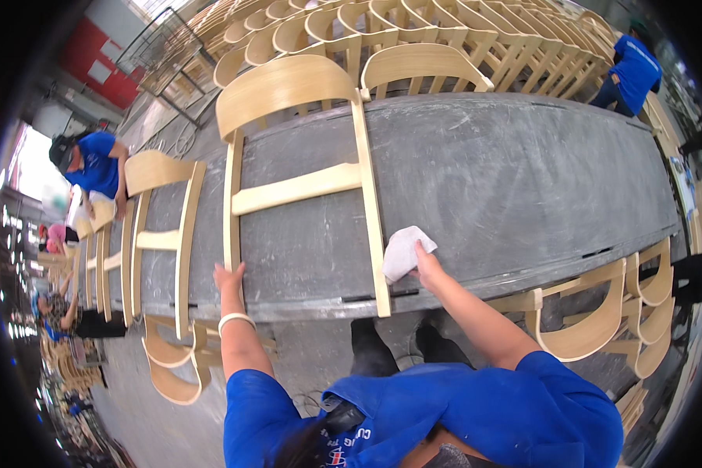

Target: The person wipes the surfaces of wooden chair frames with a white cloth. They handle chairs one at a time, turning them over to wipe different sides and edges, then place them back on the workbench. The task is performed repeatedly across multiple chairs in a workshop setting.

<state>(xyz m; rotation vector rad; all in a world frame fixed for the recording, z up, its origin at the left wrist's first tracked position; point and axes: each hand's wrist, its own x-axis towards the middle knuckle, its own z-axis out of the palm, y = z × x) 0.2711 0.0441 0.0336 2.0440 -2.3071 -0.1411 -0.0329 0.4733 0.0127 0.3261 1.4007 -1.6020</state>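
Observation:
A pale wooden chair-back frame [296, 188] lies on the grey worktable in front of me, its curved top rail at the far side and its two legs pointing toward me. My left hand [229, 278] is closed around the lower part of its left leg. In my right hand [427, 267] is a folded white sheet [405, 251], cloth or abrasive paper, which I cannot tell apart here. That sheet rests against the lower part of the right leg. The fingers beneath it are partly hidden.
Several similar frames [161, 239] line the grey table [515, 179] to the left, where a co-worker in blue [100, 168] leans over. Rows of chair frames [413, 23] stand behind the table. More curved chair parts [581, 331] sit at the near right edge. Another blue-shirted person [634, 74] is far right.

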